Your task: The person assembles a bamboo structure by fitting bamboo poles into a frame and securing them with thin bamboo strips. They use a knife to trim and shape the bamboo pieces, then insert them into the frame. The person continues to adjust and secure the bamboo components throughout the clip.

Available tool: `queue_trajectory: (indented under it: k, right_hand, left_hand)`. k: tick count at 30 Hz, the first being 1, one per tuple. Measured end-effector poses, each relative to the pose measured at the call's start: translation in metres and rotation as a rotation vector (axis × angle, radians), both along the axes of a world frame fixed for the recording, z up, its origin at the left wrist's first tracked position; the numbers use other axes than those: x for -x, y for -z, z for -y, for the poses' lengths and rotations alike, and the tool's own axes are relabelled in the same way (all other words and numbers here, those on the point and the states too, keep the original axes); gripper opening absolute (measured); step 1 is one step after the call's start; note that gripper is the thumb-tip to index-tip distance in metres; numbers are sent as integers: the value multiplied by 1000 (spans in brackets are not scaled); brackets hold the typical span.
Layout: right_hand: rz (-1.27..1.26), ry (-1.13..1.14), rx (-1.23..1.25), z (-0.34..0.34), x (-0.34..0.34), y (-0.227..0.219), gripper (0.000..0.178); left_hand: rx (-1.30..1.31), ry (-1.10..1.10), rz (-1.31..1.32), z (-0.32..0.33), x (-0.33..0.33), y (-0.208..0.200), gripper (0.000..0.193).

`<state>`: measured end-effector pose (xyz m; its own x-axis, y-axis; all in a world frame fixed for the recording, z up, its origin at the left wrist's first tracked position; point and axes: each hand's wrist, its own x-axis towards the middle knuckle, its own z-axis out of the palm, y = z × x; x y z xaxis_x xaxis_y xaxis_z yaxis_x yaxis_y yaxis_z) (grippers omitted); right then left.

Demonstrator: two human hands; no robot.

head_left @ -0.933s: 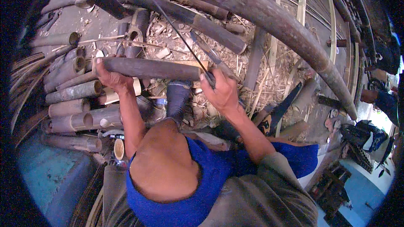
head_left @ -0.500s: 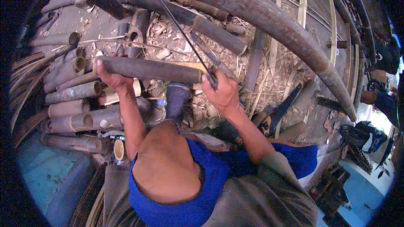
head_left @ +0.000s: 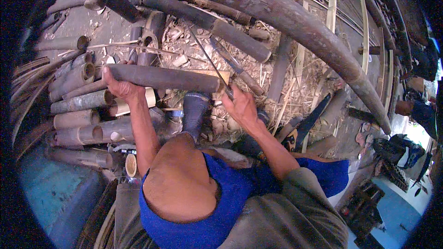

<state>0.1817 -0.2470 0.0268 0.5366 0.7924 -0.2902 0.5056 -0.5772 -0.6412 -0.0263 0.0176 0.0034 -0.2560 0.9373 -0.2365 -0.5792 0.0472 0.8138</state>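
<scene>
A dark brown bamboo section (head_left: 161, 77) lies crosswise in front of me, tilted slightly down to the right. My left hand (head_left: 124, 87) is wrapped round its left end, thumb upright at the rim. At the other end, my right hand (head_left: 242, 109) is closed round the near end of a long, thin, dark tool (head_left: 204, 53). Whether this is a blade seen edge-on or a file I cannot tell. It slants away to the far left, passing at the bamboo's right end. Below the bamboo is my dark boot (head_left: 194, 113). A knife (head_left: 230, 60) lies on the shavings beyond.
Cut bamboo pieces (head_left: 80, 101) are stacked at the left. A long, thick bamboo pole (head_left: 277, 11) arches across the far side. Shavings (head_left: 184, 41) cover the ground. A saw (head_left: 314, 117) with an orange and black handle lies right of my right forearm.
The thin tool has drawn back toward me, its far tip now lower and further right. My right hand has come slightly nearer my body. The left hand's grip on the bamboo looks the same.
</scene>
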Motion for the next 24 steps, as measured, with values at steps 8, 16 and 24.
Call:
queue_trajectory:
  k: [8, 16, 24]
  right_hand:
    - [60, -35, 260, 8, -6, 50, 40]
    - [98, -8, -161, -17, -2, -29, 31]
    - [41, -25, 139, 30, -12, 76, 34]
  left_hand:
    - [-7, 41, -21, -3, -8, -10, 58]
    - [-2, 45, -11, 4, 1, -2, 58]
    - [31, 91, 131, 10, 2, -1, 62]
